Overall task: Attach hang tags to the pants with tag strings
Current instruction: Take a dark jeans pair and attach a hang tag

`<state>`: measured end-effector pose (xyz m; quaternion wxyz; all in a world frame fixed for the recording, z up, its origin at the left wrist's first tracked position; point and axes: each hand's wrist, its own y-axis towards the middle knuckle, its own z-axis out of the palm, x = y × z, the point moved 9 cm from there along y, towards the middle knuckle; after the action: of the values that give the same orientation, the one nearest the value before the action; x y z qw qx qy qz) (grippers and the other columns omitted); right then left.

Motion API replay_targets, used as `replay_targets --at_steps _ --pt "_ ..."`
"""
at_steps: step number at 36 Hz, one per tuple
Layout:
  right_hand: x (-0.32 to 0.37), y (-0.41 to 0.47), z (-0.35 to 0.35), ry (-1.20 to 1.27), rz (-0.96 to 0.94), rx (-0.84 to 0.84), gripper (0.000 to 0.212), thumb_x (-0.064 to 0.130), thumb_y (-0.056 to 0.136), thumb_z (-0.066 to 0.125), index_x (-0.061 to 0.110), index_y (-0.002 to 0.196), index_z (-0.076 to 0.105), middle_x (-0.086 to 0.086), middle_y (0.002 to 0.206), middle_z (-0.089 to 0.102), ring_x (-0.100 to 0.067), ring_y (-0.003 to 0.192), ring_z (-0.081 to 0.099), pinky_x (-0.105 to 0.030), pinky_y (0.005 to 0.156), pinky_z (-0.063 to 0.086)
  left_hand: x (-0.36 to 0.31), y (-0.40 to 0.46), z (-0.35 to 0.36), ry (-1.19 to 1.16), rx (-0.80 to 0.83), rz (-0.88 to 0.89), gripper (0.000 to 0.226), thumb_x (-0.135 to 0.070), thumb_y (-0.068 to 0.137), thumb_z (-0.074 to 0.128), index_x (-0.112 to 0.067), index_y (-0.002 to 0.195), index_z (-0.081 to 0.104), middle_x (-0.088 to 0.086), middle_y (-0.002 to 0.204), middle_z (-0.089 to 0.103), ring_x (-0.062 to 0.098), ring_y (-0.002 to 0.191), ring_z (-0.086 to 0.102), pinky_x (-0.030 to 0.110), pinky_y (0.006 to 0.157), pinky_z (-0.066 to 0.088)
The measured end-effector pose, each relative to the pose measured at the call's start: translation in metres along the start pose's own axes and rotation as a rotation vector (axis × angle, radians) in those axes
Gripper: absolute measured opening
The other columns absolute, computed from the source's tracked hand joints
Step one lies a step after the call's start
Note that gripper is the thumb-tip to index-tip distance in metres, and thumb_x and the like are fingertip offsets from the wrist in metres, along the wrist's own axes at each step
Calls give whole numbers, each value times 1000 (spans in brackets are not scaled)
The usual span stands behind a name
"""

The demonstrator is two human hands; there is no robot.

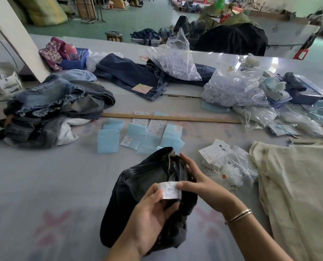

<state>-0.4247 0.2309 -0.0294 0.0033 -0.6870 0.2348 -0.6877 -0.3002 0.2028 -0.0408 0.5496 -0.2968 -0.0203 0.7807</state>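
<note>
Holding: both hands at a white label (pixel 169 190) sewn on dark pants (pixel 138 187), near table edge, centre.
Left hand: (pixel 149 210) palm up under the pants' bunched fabric, thumb and fingers curled, pinching the label's left end.
Right hand: (pixel 196 178) thumb tip pinching the label's right end, other fingers spread on the waistband folds; bracelets (pixel 239 215) on the wrist.
Label: small, printed, text too blurred to read; stretched flat between the two hands.
Pants: dark washed denim, crumpled in a heap on the table (pixel 43 185), waistband end facing away from the person.
Hang tags: white card stack (pixel 214 151) with black characters, just right of the pants, lying partly on a clear bag.
Tag strings: white bundle (pixel 226 176) in a clear bag, below the card stack, near the right hand.
Blue cards: light-blue squares (pixel 108 141) and white printed slips (pixel 156 127) spread just beyond the pants.
Ruler: long wooden ruler (pixel 172 117) lying across the table behind the cards.
Left pile: jeans heap (pixel 53 108), mixed blue washes, well left of the pants.
Far centre: dark jeans (pixel 130 74) laid flat, sticker sheet (pixel 141 88) on them.
Right side: cream fabric (pixel 296 194) at the near right; clear bags of white pieces (pixel 230 89) farther back.
</note>
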Motion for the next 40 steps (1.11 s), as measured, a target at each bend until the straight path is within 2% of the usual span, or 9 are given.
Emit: replay_targets --at_steps 2,4,7,11,15,20,23,29,40 --pt "-6 -5 3 48 -2 -1 89 38 68 79 51 141 29 6 148 35 -9 135 40 -38 110 39 -6 0 -2 -50 7 16 13 -17 73 76 -12 84 71 21 116 66 25 94 70 32 70 59" --pt "-9 -7 1 122 -18 -43 77 28 75 74 50 138 36 1 147 39 -17 137 38 -45 112 35 -10 1 -5 -59 19 43 34 -18 51 94 -14 77 73 21 114 67 26 94 70 33 70 60" --pt "-13 -5 0 209 -65 -93 62 4 86 61 35 138 44 -2 133 58 -23 121 56 -40 102 46 -10 3 -13 -93 17 68 47 -14 39 97 -15 75 68 20 109 68 26 91 70 32 70 60" --pt "-15 -4 0 331 -98 -101 60 -13 89 46 29 132 52 -6 125 64 -25 113 62 -32 90 52 -6 3 -20 -98 0 82 47 -14 40 97 -16 78 68 22 114 67 29 97 69 34 73 59" --pt "-16 -3 -1 443 -87 -71 58 -14 89 42 27 127 60 -9 125 64 -25 107 63 -35 92 53 -4 -1 -21 -58 36 95 36 -14 45 97 -17 70 71 23 109 69 31 98 69 35 77 59" --pt "-16 0 0 571 -57 -31 56 -16 86 40 19 121 66 -15 125 63 -28 107 64 -34 91 53 0 -5 -11 -31 136 101 28 -14 56 93 -15 71 69 20 106 70 27 98 69 32 80 57" --pt "-16 2 0 606 -30 -13 54 -17 84 40 15 119 66 -18 123 63 -27 103 65 -32 89 54 1 -8 -2 52 158 132 25 -22 59 92 -18 73 72 14 107 71 22 98 69 28 82 56" --pt "-10 6 -3 589 4 7 52 -16 81 40 12 110 72 -18 114 68 -25 92 69 -29 77 57 5 -8 -5 193 92 179 35 -32 50 96 -19 66 68 12 108 70 18 99 68 24 82 55" --pt "-11 13 -9 514 46 -3 52 -17 84 37 10 117 67 -19 117 66 -26 92 67 -30 79 57 3 -9 -4 330 85 167 35 -36 55 92 -17 77 73 13 108 70 20 101 67 25 86 53"
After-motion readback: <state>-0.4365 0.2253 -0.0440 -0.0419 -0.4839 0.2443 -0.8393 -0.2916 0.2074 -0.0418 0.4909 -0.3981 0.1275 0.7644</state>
